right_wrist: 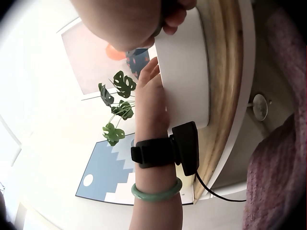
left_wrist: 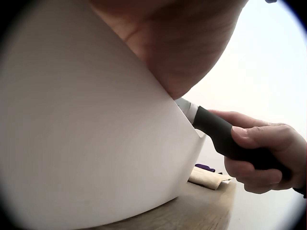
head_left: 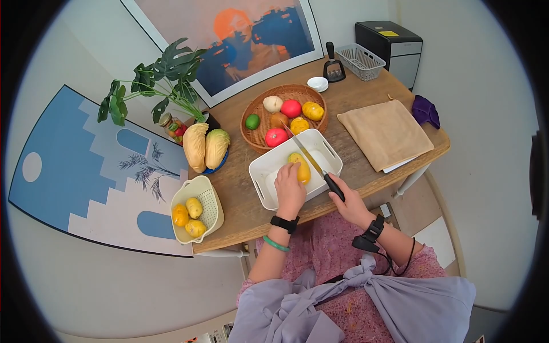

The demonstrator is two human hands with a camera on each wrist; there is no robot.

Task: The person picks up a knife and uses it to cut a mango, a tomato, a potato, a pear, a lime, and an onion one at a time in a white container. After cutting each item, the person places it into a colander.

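My right hand is wrapped firmly around the black handle of a knife, thumb laid along it. My left hand reaches down into a white bin and holds a yellow fruit, fingers bent over its left side. The fruit lies inside the bin, near its middle, and the blade slants across the bin just right of it, the tip reaching over the edge of a wicker basket; whether the edge touches the fruit I cannot tell. In my left wrist view the bin's wall hides the fruit. The wicker basket, full of mixed produce, sits just beyond the bin, a cream basket with three yellow pieces stands to my left, and a tan cloth bag lies to my right.
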